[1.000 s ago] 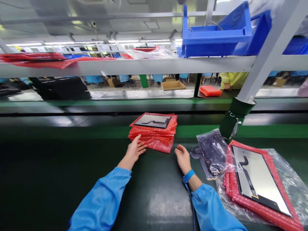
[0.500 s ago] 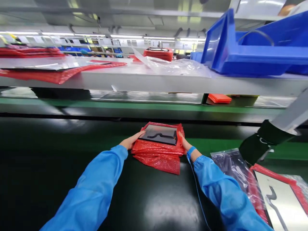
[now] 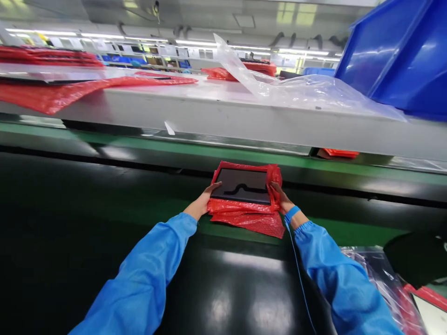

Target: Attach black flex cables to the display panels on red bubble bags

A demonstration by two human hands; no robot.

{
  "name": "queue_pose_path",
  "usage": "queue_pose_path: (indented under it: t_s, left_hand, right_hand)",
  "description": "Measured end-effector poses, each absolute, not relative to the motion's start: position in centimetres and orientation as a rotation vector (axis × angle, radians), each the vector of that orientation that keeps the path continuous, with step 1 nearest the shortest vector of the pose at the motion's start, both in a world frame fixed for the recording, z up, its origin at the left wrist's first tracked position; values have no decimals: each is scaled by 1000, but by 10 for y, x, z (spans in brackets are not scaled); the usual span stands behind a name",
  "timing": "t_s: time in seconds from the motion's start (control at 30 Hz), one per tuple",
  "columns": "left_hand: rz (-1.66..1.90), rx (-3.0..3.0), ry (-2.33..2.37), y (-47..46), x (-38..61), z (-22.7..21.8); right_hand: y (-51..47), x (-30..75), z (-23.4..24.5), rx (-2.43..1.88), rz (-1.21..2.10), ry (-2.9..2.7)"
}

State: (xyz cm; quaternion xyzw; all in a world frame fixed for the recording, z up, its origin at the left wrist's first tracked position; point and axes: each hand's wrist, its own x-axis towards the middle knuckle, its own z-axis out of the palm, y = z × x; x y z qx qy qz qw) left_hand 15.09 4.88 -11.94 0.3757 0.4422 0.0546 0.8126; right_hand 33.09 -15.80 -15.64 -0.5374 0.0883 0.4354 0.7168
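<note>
While the head view looks forward and down over the dark worktop, your left hand and right hand are found grasping a stack of red bubble bags from opposite sides. Your left thumb lies over the near part of the left edge; the fingers beneath are hidden. Your right hand bears on the crumpled red wrap at the right edge, its fingers also partly hidden. Whether the stack rests on the surface or is raised from it, you cannot tell from this angle.

On top of the stack, between your hands, lies a screen panel, grey with a dark border, and along it runs a bent black strip. One bag hangs loose at the side nearest you.

You wear blue sleeves and, on the right wrist, a blue band with a thin cord running down.

Ahead of you, a pale shelf carries red wrapping at left, clear plastic and a blue bin at right. At your lower right, a clear bag lies beside another panel, cut off by the edge of view.
</note>
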Motion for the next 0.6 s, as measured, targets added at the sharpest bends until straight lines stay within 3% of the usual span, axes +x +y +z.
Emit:
queue_pose_path:
  t_s: [0.37, 0.6]
  left_hand:
    - [103, 756, 949, 57, 156, -127]
    - [136, 844, 951, 71, 151, -98]
  right_hand:
    - [-159, 318, -136, -1247, 924, 167]
    - [-154, 305, -101, -1264, 839, 23]
